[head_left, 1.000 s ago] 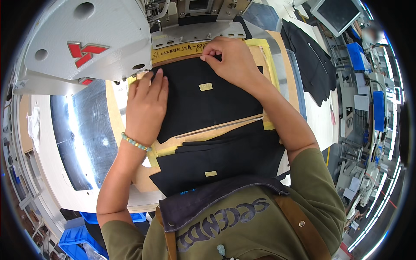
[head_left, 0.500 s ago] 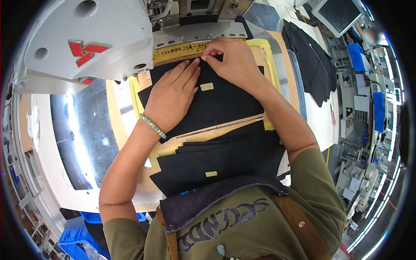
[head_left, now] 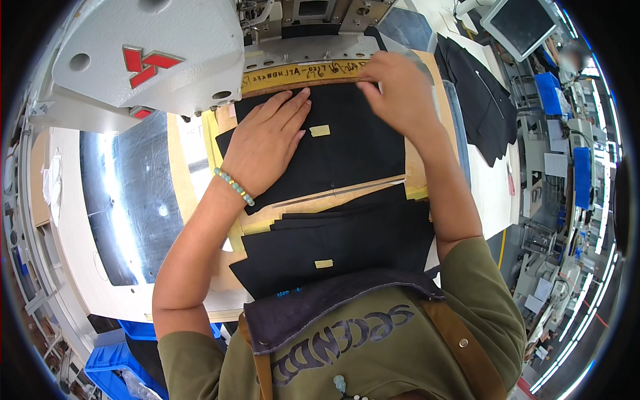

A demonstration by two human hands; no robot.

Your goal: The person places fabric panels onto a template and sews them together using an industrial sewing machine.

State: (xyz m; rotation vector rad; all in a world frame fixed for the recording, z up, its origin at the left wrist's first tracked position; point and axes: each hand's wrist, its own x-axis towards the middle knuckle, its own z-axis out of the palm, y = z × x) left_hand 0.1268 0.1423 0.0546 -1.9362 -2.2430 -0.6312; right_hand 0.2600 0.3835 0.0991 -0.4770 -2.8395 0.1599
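A black fabric panel [head_left: 363,143] lies on a tan template board [head_left: 415,167] with yellow taped edges. A small pale-yellow sticker [head_left: 320,131] sits on the panel. My left hand [head_left: 261,143], a beaded bracelet at its wrist, rests flat on the panel's left part, fingers stretched toward the far edge. At the far right corner my right hand [head_left: 405,97] has thumb and fingers pinched at the panel's edge, next to a yellow strip [head_left: 283,77] with handwriting. Nearer to me lies a stack of black fabric panels [head_left: 360,233], its top one bearing another sticker [head_left: 324,264].
A grey-white machine head [head_left: 160,60] with a red emblem stands at the far left, and a metal clamp bar [head_left: 307,50] spans behind the strip. More black pieces [head_left: 473,100] lie at the right below a monitor [head_left: 520,25]. A blue crate [head_left: 117,370] stands lower left.
My right hand has slid right along the panel's far edge, from beside my left fingertips to the far right corner, uncovering more of the strip. My left hand stays nearly in place.
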